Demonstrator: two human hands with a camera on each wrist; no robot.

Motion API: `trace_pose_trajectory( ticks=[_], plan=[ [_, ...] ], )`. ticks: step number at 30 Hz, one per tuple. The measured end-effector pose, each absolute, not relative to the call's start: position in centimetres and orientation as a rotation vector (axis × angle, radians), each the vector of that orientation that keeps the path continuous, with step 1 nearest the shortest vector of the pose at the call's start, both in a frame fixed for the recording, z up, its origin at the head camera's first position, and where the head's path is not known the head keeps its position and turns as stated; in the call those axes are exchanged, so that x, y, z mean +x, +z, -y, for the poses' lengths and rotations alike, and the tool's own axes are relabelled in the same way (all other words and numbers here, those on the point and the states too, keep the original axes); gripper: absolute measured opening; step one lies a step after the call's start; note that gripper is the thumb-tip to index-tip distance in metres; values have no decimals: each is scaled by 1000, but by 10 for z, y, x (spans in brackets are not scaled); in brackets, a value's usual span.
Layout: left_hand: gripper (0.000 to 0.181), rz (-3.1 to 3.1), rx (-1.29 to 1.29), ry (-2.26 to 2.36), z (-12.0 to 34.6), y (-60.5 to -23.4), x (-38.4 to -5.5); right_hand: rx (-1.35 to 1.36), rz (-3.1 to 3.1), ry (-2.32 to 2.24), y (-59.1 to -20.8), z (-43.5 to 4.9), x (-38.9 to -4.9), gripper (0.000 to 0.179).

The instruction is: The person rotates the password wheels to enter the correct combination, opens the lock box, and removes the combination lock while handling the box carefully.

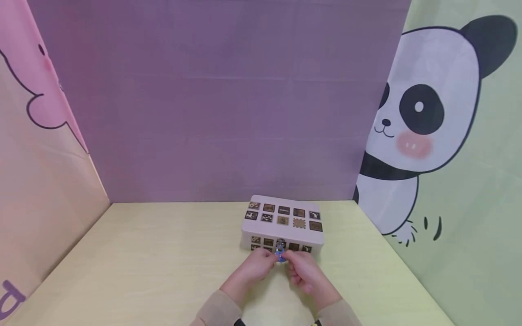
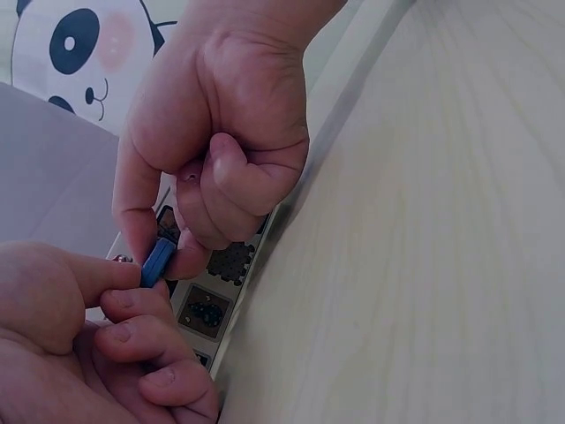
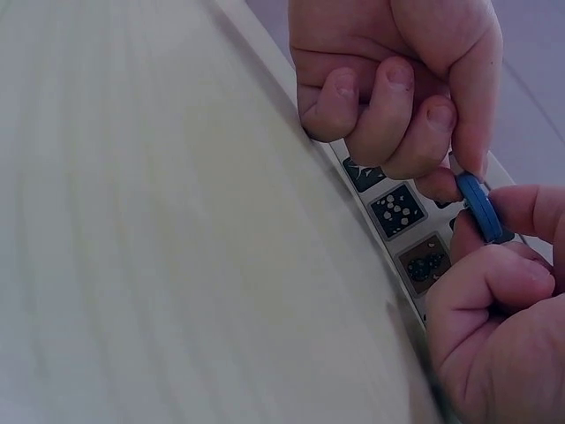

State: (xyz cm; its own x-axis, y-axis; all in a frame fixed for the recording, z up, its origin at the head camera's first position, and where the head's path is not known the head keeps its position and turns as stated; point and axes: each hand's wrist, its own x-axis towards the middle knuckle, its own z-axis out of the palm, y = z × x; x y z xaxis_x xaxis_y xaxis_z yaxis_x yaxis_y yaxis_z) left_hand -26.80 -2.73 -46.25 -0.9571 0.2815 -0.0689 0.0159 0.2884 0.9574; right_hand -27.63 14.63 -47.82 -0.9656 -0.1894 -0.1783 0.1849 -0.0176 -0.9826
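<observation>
A small blue padlock hangs at the metal clasp on the front of a white metal-looking box. My left hand pinches the padlock's left side between thumb and forefinger. From the right, my right hand pinches it too, its other fingers curled into the palm. Both wrist views show the blue edge of the padlock between the fingertips of the two hands. The fingers hide much of the padlock and part of the box front.
Small square pictures cover the lid and front of the box, which is closed. It stands on a pale wood-grain table. A purple cloth wall rises behind, with a panda-printed panel on the right and a pinkish one on the left.
</observation>
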Motion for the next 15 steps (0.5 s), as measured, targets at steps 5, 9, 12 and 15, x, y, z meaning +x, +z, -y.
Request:
trace_pose_trajectory(
  ticks=[5,9,12,15],
  plan=[
    [34,-2332,274,1726,28,-464,-269,-18,-1983,-2068,-480,-147,-277,19],
    [34,-2332,273,1727,28,-464,-270,-19,-1952,-2084,-481,-148,-278,18],
    [34,-2336,273,1726,28,-465,-270,-16,-1922,-2099,-481,-149,-279,17],
    [34,-2338,275,1728,28,-465,-270,-18,-1898,-2108,-480,-150,-278,19]
  ],
)
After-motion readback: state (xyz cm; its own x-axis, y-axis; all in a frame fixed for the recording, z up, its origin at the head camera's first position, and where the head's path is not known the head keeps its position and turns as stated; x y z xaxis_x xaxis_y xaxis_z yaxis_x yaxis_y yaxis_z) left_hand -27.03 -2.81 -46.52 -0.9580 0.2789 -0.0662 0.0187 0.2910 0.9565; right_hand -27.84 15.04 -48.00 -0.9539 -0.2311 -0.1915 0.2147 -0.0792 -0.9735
